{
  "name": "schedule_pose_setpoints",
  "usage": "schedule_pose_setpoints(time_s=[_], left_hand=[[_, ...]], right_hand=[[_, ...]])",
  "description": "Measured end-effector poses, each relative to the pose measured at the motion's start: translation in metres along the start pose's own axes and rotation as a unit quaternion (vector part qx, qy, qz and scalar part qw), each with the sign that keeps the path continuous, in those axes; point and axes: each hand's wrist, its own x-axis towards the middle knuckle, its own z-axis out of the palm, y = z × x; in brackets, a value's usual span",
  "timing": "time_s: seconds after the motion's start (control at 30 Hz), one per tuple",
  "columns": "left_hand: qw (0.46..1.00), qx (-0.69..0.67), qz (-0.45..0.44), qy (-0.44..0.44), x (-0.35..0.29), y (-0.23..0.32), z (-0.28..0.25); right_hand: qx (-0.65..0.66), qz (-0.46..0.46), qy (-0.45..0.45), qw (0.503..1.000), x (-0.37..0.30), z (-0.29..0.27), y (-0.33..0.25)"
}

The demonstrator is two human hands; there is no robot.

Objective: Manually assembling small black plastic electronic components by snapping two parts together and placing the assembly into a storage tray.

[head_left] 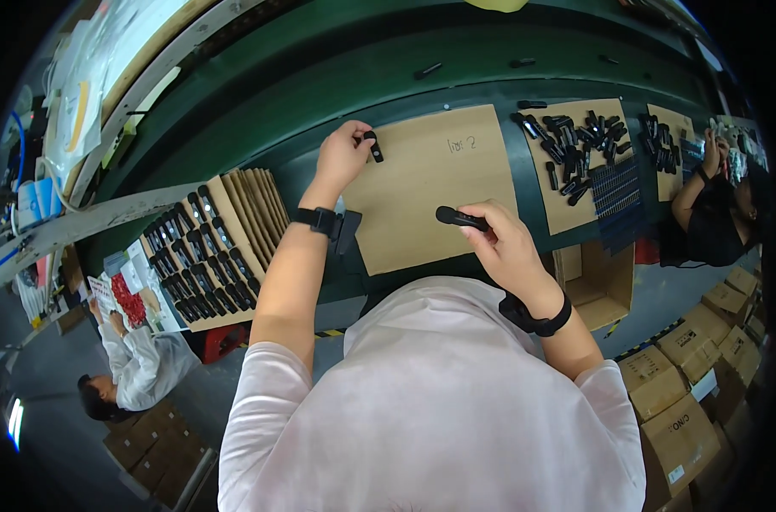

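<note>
A bare cardboard sheet lies in front of me on the green bench. At its far left corner, the fingers of my left hand close on a small black microphone that touches the sheet. Above the sheet's near right part, my right hand grips another small black microphone, its rounded head pointing left. Thumb and fingers wrap the back end of it. Each wrist wears a black band.
Rows of black microphones fill a cardboard sheet at left, beside upright cardboard dividers. A loose pile of microphones covers cardboard at right. Single pieces lie on the far belt. An open carton stands below. Co-workers sit on both sides.
</note>
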Motion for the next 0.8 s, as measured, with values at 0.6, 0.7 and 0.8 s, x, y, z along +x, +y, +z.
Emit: schedule_pose_setpoints(time_s=[0.6,0.7,0.8], left_hand=[[0.981,0.191,0.028,0.034,0.032,-0.035,0.025],[0.979,0.199,0.025,0.028,0.033,-0.035,0.023],[0.977,0.210,0.025,0.020,0.032,-0.034,0.023]], right_hand=[[-0.011,0.050,0.007,0.999,0.010,-0.004,0.019],[-0.020,0.051,0.001,0.999,0.013,-0.003,0.019],[-0.022,0.050,-0.003,0.998,0.015,-0.003,0.018]])
